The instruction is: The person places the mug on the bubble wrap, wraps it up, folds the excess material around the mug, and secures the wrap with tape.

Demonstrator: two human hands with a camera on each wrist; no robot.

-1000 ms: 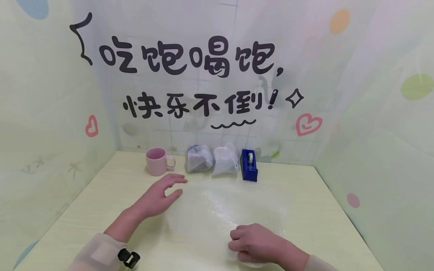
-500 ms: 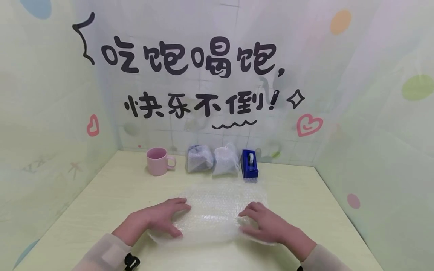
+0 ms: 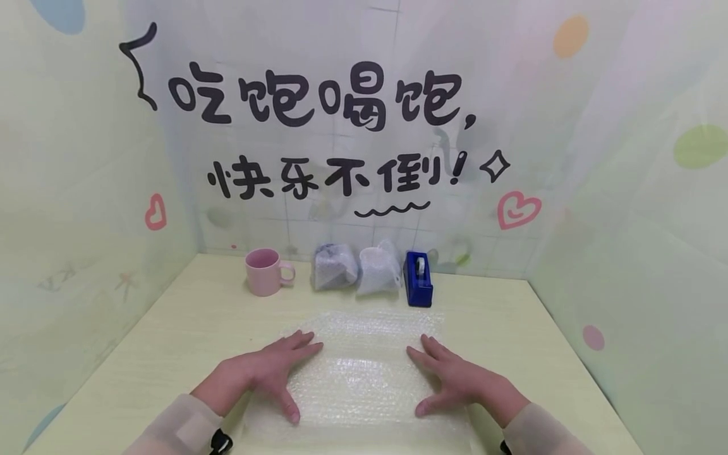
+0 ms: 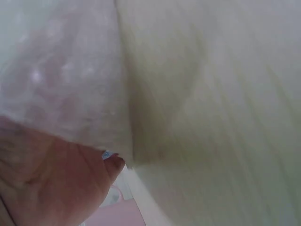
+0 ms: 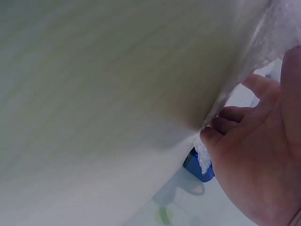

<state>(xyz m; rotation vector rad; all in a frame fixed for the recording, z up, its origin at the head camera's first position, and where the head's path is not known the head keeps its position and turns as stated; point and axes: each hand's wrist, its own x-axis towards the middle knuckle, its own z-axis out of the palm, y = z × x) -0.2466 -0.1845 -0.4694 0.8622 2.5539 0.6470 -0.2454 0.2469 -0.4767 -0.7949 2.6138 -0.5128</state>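
A clear sheet of bubble wrap (image 3: 358,379) lies spread on the table in the head view. On its left side rests the left hand (image 3: 273,370), fingers and thumb spread. The right hand (image 3: 455,379) rests on its right side, also with spread fingers. In the left wrist view the wrap (image 4: 70,80) covers part of the left hand (image 4: 56,179). The right wrist view has the wrap's edge (image 5: 254,52) against the fingers of the right hand (image 5: 258,146).
At the back of the table (image 3: 495,316) stand a pink mug (image 3: 263,273), two wrapped bundles (image 3: 334,268) (image 3: 378,270) side by side, and a blue tape dispenser (image 3: 419,280). Printed curtain walls enclose the table on three sides.
The left hand has come down toward the near side. The right hand has uncurled and moved slightly right and away. The wrap has shifted nearer and lies flatter.
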